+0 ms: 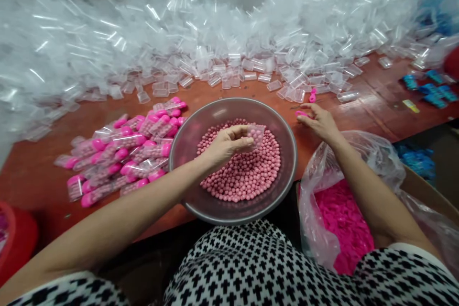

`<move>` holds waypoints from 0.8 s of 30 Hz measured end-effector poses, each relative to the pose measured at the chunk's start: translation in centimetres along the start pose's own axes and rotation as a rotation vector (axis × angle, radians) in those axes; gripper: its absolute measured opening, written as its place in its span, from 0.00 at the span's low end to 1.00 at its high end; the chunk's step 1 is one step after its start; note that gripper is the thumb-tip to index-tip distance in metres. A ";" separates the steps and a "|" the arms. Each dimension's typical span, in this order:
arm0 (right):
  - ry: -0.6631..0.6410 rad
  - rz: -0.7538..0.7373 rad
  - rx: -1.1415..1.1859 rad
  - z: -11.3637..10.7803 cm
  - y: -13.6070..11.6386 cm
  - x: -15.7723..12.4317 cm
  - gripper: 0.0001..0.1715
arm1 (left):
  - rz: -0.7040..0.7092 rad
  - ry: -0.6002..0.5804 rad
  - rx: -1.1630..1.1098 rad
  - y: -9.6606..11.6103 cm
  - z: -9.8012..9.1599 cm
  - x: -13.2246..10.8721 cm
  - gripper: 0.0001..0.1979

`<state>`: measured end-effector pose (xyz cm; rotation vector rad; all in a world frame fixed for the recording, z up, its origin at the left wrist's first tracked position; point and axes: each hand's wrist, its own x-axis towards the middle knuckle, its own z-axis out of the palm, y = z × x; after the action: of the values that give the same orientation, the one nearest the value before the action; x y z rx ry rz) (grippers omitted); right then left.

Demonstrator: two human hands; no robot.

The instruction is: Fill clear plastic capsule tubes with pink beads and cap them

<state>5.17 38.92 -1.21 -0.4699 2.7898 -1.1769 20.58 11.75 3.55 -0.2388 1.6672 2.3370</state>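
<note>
Left hand point(225, 146): fingers point(241, 129) pinch a clear plastic tube point(256, 135) above a grey metal bowl point(294, 153) of round pink pellets point(247, 177)
Right hand point(319, 124): fingers point(304, 107) closed narrowly on a pink plastic cap point(301, 114)

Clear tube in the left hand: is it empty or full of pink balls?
Empty, it seems: the clear tube in the left hand shows no pink balls inside.

No writing can be read anywhere in this view. The only things that look printed are the blue packets point(432, 90) lying on the red-brown tabletop point(376, 114) at the upper right, and a small yellow label point(410, 105) just beside them. Their markings are too small and blurred to make out. A further heap of blue packaging point(416, 160), just past the edge of a cardboard box point(426, 193), shows no legible lettering, numbers, brand or sign either.
</note>
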 end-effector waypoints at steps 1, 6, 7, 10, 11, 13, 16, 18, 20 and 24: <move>0.023 0.027 0.216 -0.2 -0.5 -0.5 0.26 | 0.004 -0.003 0.004 0.0 -0.1 0.1 0.21; 0.020 0.031 0.718 -0.3 -3.7 -3.4 0.32 | 0.097 -0.026 0.486 0.5 -1.6 1.6 0.16; 0.030 0.014 0.734 -0.2 -4.3 -3.9 0.32 | 0.150 -0.037 0.712 0.5 -1.8 2.1 0.13; 0.125 -0.057 0.726 0.0 -5.6 -4.8 0.30 | 0.307 -0.126 1.342 -0.2 -1.4 3.7 0.09; 0.159 -0.079 0.731 -0.1 -6.0 -5.0 0.28 | 0.340 -0.163 1.457 -0.5 -0.9 4.1 0.10; 0.186 -0.098 0.777 -0.3 -6.7 -5.4 0.26 | 0.387 -0.217 1.511 -1.3 0.1 4.8 0.11; 0.140 -0.069 0.872 -1.0 -7.4 -5.8 0.27 | 0.419 -0.210 1.310 -1.7 1.0 5.0 0.08; 0.103 -0.059 0.889 -1.3 -7.8 -6.2 0.27 | 0.373 -0.193 1.029 -1.2 0.7 4.5 0.07; 0.070 -0.083 0.823 -1.3 -8.2 -6.5 0.26 | 0.263 -0.221 0.666 -0.4 0.0 3.5 0.10; -0.036 -0.267 0.477 -0.3 -9.7 -7.1 0.18 | 0.091 -0.267 0.151 0.6 -0.7 1.0 0.18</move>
<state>14.28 34.97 5.58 -0.8125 2.3446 -1.7974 19.45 11.01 3.54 0.1750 1.7384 2.1763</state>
